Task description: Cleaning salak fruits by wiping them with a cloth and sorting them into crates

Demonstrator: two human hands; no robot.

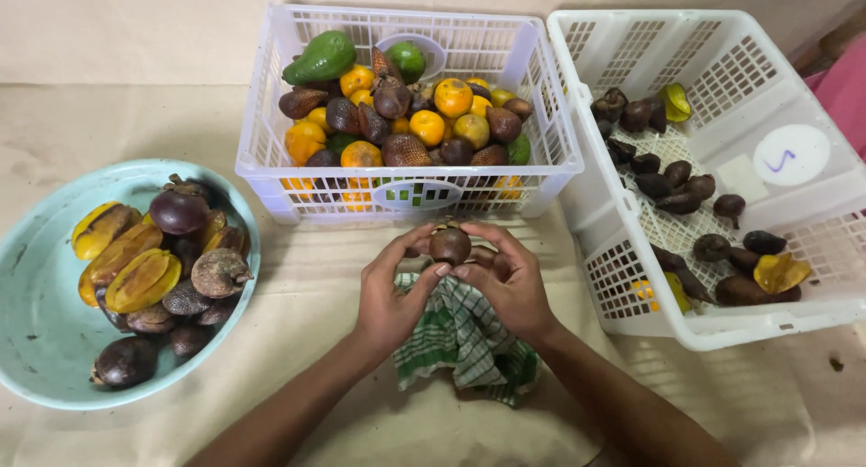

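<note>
From the head camera I see both hands raised just above the cloth-covered table (298,295), meeting in front of the middle basket. Between them sits a small round dark brown fruit (449,245), a mangosteen by the look of it. It is nearly as wide as it is tall, so I can't pick out a clear long axis; a bit of stem or calyx seems to point up and away from me, toward the basket.

My left hand (390,291) is curled, thumb and fingertips pressed to the fruit's left side. My right hand (507,277) is curled the same way, fingers on the right side and underneath. Both are closed on the fruit, neither flat open. Under the wrists lies a crumpled green and white checked cloth (465,341), touching the table.

Straight ahead, the white basket (262,142) holds oranges, scaly brown snake fruit and a green avocado (321,57). To the right, a second white basket (631,34) holds dark fruit and a few yellow pieces. At far left a pale blue bowl (36,295) holds yellow starfruit and dark round fruit.
</note>
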